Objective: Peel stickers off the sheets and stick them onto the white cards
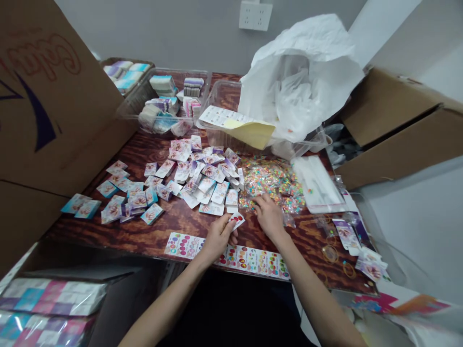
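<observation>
My left hand (pixel 218 239) is closed on a small white sticker card (pixel 237 220) with red ovals, held above the front of the table. Below it, a row of printed sticker strips (pixel 255 260) with colourful ovals lies along the table's front edge. My right hand (pixel 269 217) has its fingers curled down at the near edge of a pile of small clear bags (pixel 271 180) filled with multicoloured bits. Whatever is between its fingertips is hidden. Left of the bags lies a heap of small white, purple and blue boxes (pixel 202 173) with hand pictures.
Clear plastic trays (pixel 135 103) hold stacked cartons at the back. A white plastic bag (pixel 307 62) and a yellow-backed sheet (pixel 249 135) rest on another tray. Cardboard boxes flank the table, a large one (pixel 47 111) at left. Rubber bands (pixel 330 254) lie at right.
</observation>
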A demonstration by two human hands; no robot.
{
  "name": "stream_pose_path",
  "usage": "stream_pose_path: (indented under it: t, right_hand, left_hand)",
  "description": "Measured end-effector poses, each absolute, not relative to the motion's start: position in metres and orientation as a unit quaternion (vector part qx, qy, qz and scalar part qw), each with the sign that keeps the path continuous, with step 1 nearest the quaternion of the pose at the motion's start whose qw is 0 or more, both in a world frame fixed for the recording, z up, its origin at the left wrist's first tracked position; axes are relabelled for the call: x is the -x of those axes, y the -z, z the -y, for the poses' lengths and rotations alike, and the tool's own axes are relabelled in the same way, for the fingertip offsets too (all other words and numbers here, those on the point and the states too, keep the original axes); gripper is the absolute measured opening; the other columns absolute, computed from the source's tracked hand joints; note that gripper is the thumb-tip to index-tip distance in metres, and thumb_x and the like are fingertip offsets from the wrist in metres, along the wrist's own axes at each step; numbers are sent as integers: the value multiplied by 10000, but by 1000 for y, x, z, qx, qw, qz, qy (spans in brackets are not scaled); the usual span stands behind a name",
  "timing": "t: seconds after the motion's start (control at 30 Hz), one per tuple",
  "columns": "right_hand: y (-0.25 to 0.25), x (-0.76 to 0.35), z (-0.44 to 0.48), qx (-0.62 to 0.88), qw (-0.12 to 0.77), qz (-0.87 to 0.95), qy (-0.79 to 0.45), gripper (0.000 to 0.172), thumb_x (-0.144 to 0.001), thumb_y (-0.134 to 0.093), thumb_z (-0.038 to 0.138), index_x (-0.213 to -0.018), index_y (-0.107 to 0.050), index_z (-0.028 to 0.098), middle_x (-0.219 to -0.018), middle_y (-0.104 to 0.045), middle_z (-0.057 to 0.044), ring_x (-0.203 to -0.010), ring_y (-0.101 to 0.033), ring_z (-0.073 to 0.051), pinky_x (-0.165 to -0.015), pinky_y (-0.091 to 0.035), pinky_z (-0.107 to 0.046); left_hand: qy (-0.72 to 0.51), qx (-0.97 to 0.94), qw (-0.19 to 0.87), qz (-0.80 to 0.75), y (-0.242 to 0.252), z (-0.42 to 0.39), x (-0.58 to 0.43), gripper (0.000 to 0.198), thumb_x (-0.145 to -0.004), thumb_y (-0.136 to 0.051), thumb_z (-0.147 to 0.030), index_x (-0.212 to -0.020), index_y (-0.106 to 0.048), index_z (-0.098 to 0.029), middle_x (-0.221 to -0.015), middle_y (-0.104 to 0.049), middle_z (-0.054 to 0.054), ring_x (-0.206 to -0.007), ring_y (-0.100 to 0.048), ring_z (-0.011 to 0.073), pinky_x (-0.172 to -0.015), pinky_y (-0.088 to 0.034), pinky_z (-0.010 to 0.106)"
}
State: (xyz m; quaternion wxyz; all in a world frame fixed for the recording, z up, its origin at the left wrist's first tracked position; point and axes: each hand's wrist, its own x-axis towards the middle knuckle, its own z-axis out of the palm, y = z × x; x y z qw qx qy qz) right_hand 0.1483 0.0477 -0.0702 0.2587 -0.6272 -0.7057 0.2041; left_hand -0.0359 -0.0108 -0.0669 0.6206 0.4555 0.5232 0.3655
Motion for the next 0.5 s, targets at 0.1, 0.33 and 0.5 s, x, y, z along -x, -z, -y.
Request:
stream_pose_path:
  t: [0.1, 0.33, 0.5]
  right_hand:
    - [73, -151, -52, 624, 196, 740, -157, 162, -882, -489, 146, -821, -628, 201, -958, -600, -73, -787, -582, -204, -677, -413, -306]
    - [69, -154, -55, 611, 122, 769, -142, 225, -925, -454, 131, -1042, -623, 222, -1054, -600, -77, -856, -596, -204, -667, -384, -287]
    - [62, -154, -56, 589, 93, 792, -127, 162, -893, -491, 99, -881, -613, 205, -1015, -587, -73, -888, -594, -198, -656, -360, -270]
  left_hand:
    - [-371, -437, 622, -533, 69, 6, 40, 318, -883, -483, -481, -795, -495, -176, -620, -575, -39, -455, -568, 97, -426, -440, 181]
    - [-369, -418, 634, -536, 68, -1, 44, 352, -844, -523, -513, -765, -492, -171, -609, -573, -34, -438, -552, 87, -413, -417, 170]
    - [-369, -416, 638, -532, 69, -2, 41, 370, -829, -529, -539, -802, -503, -171, -621, -575, -33, -440, -550, 89, -414, -419, 176]
